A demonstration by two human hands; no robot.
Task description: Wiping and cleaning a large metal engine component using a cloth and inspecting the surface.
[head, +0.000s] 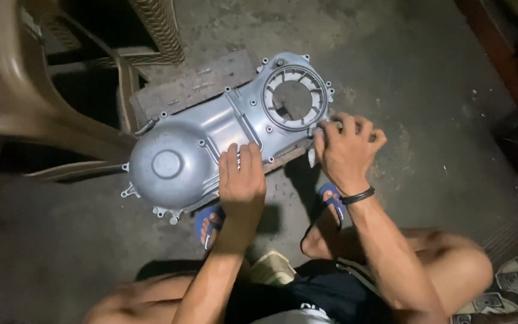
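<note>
Nearest the lens: bent bare knees and black shorts [325, 294], squatting over a concrete floor [427, 78], feet in blue flip-flops [333, 201].

Largest after that, a brown plastic chair [25, 114] at the upper left, standing on the floor.

Next in size, a grey metal engine cover [211, 138], long and rounded, lying tilted across a wooden board [199, 84] in the middle of the floor; smooth dome at its left end, ringed round opening with fins at its right end.

Left hand [242, 183] laid flat on the lower edge of the cover near its middle, fingers [244, 157] stretched out and pressing down, gripping nothing.

Right hand [348, 147], black band on the wrist, at the cover's right end beside the ringed opening, fingers curled in against the rim; pinching something small and pale there, too small to identify.
</note>
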